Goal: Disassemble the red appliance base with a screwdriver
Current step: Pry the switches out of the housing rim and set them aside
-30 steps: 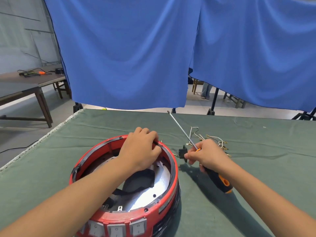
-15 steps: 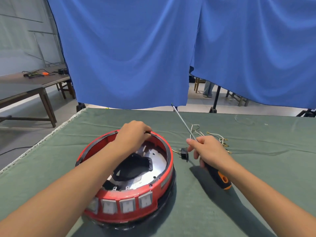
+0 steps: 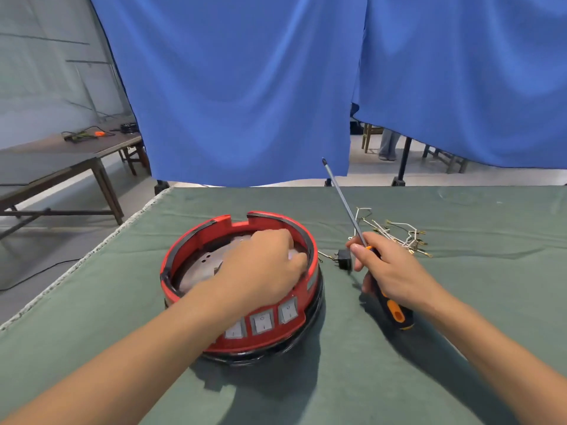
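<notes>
A round red appliance base (image 3: 242, 302) sits on a green-covered worktop (image 3: 460, 363), its row of three white rocker switches (image 3: 262, 323) facing the person. The left hand (image 3: 264, 268) reaches down inside the open ring, fingers (image 3: 294, 256) curled toward the far right of the inner wall; whether they grip a part or only press there is hidden. The base looks like rigid moulded plastic over a metal plate, light enough to shift under one hand, so bracing it by the thick rim beside those fingers seems safest, away from the switches. The right hand (image 3: 389, 271) wraps the black-and-orange screwdriver (image 3: 362, 240) near the top of its handle, thumb and forefinger pinching the shaft, tip pointing up and away. Just left of those fingers lies a small black plug (image 3: 343, 259); beyond them, a tangle of loose wires (image 3: 399, 233).
</notes>
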Available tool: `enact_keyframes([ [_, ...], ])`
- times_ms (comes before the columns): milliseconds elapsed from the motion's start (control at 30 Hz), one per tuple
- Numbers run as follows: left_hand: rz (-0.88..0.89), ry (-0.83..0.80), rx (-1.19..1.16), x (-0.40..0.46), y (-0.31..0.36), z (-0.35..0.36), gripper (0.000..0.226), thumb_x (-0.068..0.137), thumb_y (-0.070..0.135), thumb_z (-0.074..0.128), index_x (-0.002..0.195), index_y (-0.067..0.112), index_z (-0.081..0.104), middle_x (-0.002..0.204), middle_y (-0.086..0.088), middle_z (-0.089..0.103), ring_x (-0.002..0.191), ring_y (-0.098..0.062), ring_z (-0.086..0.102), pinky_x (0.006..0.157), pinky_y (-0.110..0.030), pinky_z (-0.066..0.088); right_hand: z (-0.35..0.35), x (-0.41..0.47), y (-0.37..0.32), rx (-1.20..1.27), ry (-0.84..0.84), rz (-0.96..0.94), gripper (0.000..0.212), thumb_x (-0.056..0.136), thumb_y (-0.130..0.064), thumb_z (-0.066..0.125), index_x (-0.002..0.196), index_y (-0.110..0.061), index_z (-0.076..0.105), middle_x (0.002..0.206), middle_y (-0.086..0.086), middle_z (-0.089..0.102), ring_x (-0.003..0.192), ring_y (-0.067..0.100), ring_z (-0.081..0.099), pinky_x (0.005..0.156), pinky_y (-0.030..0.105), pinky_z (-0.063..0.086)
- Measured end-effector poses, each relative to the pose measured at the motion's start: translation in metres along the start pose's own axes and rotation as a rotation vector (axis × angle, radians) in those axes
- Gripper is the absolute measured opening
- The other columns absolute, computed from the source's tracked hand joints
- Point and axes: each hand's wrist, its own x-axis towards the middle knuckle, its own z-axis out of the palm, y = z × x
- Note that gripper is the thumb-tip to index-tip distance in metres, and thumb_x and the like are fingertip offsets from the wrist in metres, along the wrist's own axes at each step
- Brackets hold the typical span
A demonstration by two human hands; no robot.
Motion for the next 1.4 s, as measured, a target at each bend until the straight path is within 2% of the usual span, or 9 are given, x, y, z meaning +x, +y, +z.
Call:
enact_keyframes([
  [100, -0.011, -0.019, 0.115, -0.009, 0.007, 0.013, 0.048, 0.092, 0.046, 0.04, 0.057, 0.013, 0.038, 0.067, -0.017, 0.049, 0.071, -0.037, 0.052, 0.054, -0.034, 0.031, 0.0, -0.003, 0.006, -0.045, 0.003, -0.039, 0.012, 0.098, -0.03, 0.046, 0.103, -0.025, 0.056, 0.067, -0.004, 0.058, 0.043, 0.005, 0.054, 0.047, 0.022, 0.045],
  [167, -0.002, 0.036, 0.164, -0.014, 0.012, 0.023, 0.049, 0.094, 0.046, 0.038, 0.057, 0.014, 0.032, 0.062, -0.011, 0.045, 0.068, -0.036, 0.048, 0.056, -0.035, 0.028, -0.001, -0.005, 0.009, -0.17, 0.016, -0.072, 0.017, 0.097, -0.038, 0.045, 0.111, -0.034, 0.054, 0.061, -0.019, 0.058, 0.05, 0.002, 0.051, 0.061, 0.03, 0.048],
  [267, 0.043, 0.18, 0.257, -0.02, 0.017, 0.038, 0.038, 0.098, 0.043, 0.033, 0.069, 0.018, 0.032, 0.083, -0.007, 0.058, 0.077, -0.033, 0.053, 0.06, -0.034, 0.028, -0.005, -0.011, 0.008, -0.304, 0.011, -0.083, 0.023, 0.093, -0.049, 0.041, 0.112, -0.039, 0.052, 0.061, -0.036, 0.051, 0.067, 0.01, 0.049, 0.074, 0.038, 0.045],
  [433, 0.161, 0.262, 0.278, -0.011, 0.01, 0.047, 0.044, 0.097, 0.045, 0.033, 0.063, 0.021, 0.021, 0.089, -0.01, 0.063, 0.074, -0.034, 0.053, 0.059, -0.034, 0.027, -0.012, -0.013, 0.007, -0.306, 0.062, 0.023, 0.013, 0.086, -0.044, 0.051, 0.083, -0.032, 0.051, 0.07, -0.012, 0.06, 0.074, 0.017, 0.056, 0.074, 0.037, 0.046],
  [533, 0.298, 0.264, 0.316, 0.009, 0.002, 0.044, 0.039, 0.097, 0.045, 0.032, 0.069, 0.018, 0.035, 0.088, -0.009, 0.063, 0.074, -0.032, 0.052, 0.059, -0.035, 0.03, -0.021, -0.012, 0.003, -0.294, 0.021, 0.004, 0.016, 0.089, -0.038, 0.053, 0.078, -0.027, 0.05, 0.066, -0.007, 0.062, 0.07, 0.017, 0.055, 0.076, 0.042, 0.048],
  [700, 0.46, 0.356, 0.37, 0.035, -0.02, 0.039, 0.037, 0.093, 0.046, 0.042, 0.102, 0.014, 0.058, 0.101, -0.001, 0.062, 0.095, -0.025, 0.06, 0.07, -0.036, 0.046, -0.039, -0.016, 0.008, -0.397, 0.023, -0.096, 0.015, 0.093, -0.046, 0.045, 0.085, -0.033, 0.046, 0.069, -0.016, 0.058, 0.075, 0.015, 0.055, 0.075, 0.04, 0.048],
  [900, 0.435, 0.505, 0.214, 0.024, -0.052, 0.049, 0.042, 0.082, 0.049, 0.051, 0.096, 0.012, 0.063, 0.093, 0.0, 0.062, 0.087, -0.025, 0.056, 0.077, -0.035, 0.039, -0.05, -0.026, 0.011, -0.623, 0.1, -0.086, 0.022, 0.09, -0.058, 0.041, 0.09, -0.039, 0.052, 0.076, -0.015, 0.057, 0.081, 0.018, 0.054, 0.07, 0.034, 0.043],
  [1100, 0.42, 0.598, 0.095, 0.01, -0.059, 0.066, 0.04, 0.077, 0.041, 0.058, 0.1, 0.01, 0.066, 0.091, -0.001, 0.064, 0.084, -0.026, 0.056, 0.078, -0.036, 0.038, -0.052, -0.049, 0.014, -0.708, 0.116, -0.125, 0.057, 0.075, -0.077, 0.022, 0.077, -0.035, 0.059, 0.062, -0.015, 0.055, 0.065, 0.004, 0.051, 0.062, 0.028, 0.045],
  [1400, 0.365, 0.611, 0.0, 0.008, -0.051, 0.064, 0.033, 0.078, 0.039, 0.058, 0.093, 0.012, 0.069, 0.085, 0.002, 0.066, 0.08, -0.025, 0.058, 0.079, -0.033, 0.035, -0.05, -0.058, 0.015, -0.812, 0.11, -0.141, 0.054, 0.071, -0.079, 0.024, 0.077, -0.046, 0.066, 0.058, -0.025, 0.055, 0.065, 0.009, 0.054, 0.058, 0.029, 0.046],
])
